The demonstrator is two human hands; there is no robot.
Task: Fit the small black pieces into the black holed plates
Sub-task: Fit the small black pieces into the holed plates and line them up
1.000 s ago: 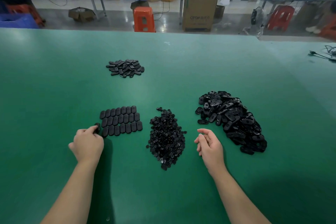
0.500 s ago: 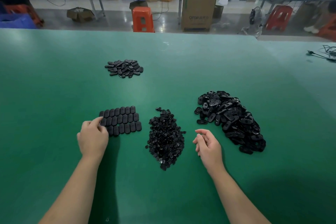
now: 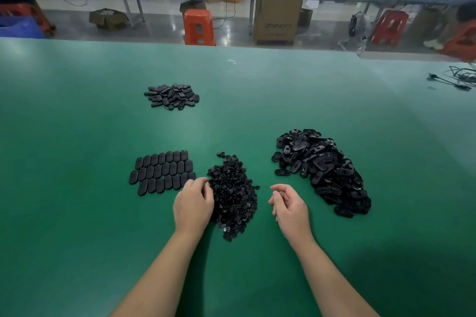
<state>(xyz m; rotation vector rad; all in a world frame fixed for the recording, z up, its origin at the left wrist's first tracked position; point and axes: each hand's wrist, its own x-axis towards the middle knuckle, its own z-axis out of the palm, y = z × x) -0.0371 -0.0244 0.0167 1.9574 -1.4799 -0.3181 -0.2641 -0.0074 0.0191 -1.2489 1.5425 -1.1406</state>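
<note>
A heap of small black pieces (image 3: 233,193) lies in the middle of the green table. My left hand (image 3: 193,203) rests at the heap's left edge, its curled fingertips touching the pieces; whether it holds one is hidden. To the right sits a big pile of black holed plates (image 3: 322,167). My right hand (image 3: 289,204) hovers between the heap and that pile, fingers loosely curled and holding nothing. Left of the heap, oval black plates (image 3: 162,171) lie flat in neat rows.
A smaller pile of black oval parts (image 3: 172,96) lies farther back on the left. Black cables (image 3: 456,80) trail over the table's far right. Beyond the table's far edge (image 3: 231,47) stand an orange stool (image 3: 198,27) and a cardboard box (image 3: 277,19).
My left hand has moved right from the rows of flat plates, where it set one down, to the left edge of the small-piece heap. My right hand has barely shifted.
</note>
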